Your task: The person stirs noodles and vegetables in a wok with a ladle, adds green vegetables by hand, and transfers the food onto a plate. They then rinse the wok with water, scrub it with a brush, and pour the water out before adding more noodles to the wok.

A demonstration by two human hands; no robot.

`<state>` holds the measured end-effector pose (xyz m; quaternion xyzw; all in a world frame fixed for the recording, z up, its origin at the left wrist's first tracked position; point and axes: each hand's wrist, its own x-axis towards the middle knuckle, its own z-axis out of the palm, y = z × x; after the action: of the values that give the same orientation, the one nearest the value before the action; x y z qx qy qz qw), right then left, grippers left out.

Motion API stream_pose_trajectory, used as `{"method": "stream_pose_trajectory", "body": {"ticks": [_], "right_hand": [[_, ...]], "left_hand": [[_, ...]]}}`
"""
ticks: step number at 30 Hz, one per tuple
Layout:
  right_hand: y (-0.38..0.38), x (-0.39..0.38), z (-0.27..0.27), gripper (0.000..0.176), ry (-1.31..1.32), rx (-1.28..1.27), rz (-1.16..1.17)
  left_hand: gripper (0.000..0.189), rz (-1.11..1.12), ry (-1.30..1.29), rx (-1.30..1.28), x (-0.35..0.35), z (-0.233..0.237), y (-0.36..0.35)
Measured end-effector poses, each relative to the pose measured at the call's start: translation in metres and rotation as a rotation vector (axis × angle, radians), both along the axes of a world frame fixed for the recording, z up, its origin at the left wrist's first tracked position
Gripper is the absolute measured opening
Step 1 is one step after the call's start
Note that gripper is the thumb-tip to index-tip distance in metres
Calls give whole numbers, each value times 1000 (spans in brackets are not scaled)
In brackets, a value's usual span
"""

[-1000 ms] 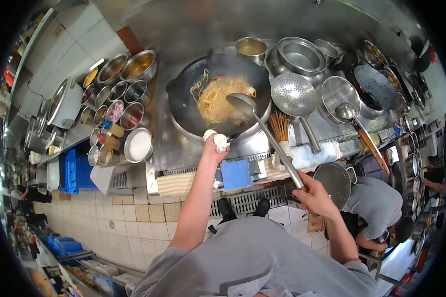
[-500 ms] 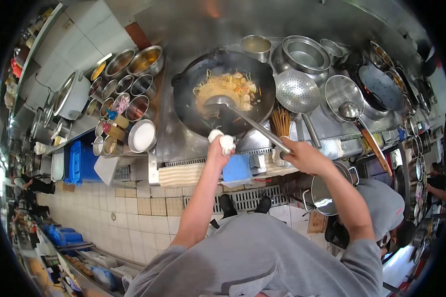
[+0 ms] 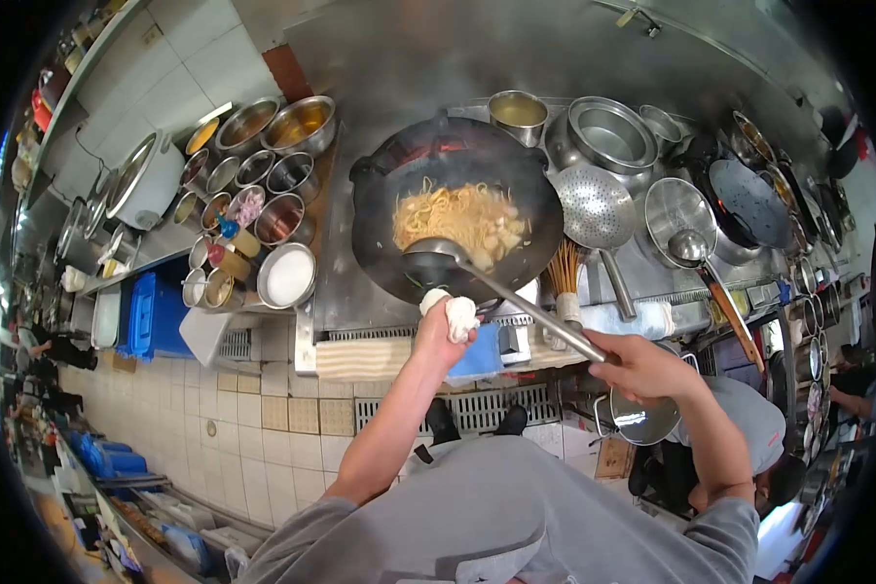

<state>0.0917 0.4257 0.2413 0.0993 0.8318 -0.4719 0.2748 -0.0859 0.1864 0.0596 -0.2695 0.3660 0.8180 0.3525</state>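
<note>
My left hand [image 3: 436,343] is closed round a bunched white cloth [image 3: 462,319] at the near rim of a black wok [image 3: 380,238]. The part of the rim under the cloth is hidden. My right hand [image 3: 644,366] grips the end of a long metal ladle [image 3: 524,304]. The ladle's bowl reaches into the near side of the wok, beside the noodles [image 3: 445,212]. Pale chunks [image 3: 504,237] lie among the noodles on the right. Steam rises, and a reddish glow [image 3: 426,152] shows behind the wok's far side.
Right of the wok are a perforated strainer [image 3: 594,206], a bamboo brush [image 3: 564,273] and another ladle [image 3: 689,246]. Metal bowls and a white-filled bowl [image 3: 287,275] stand left. A lidded pot [image 3: 644,419] sits low at right, near another person in grey [image 3: 754,423].
The wok has shifted toward me, exposing the glow behind it. My right hand has drawn back, and the ladle's bowl has moved from over the noodles to the near side. The view has tilted slightly.
</note>
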Motion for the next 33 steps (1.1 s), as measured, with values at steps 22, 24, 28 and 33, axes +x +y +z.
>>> {"method": "stream_pose_trajectory", "body": {"ticks": [22,24,28,33], "right_hand": [[-121,-140,-111,63,534,3,-163],[-151,-213,-93,58,512,-55,-161],[-213,-388,-98,44,707,-84,-100],[-275,-561,-78,10,285,-142,6]], "left_hand": [[14,121,197,-126,-68,-68,-6],[15,60,318,6,-71,-90,-9],[20,142,275,-46,-76,-102,2],[39,196,258,-129,-80,-135,18]]}}
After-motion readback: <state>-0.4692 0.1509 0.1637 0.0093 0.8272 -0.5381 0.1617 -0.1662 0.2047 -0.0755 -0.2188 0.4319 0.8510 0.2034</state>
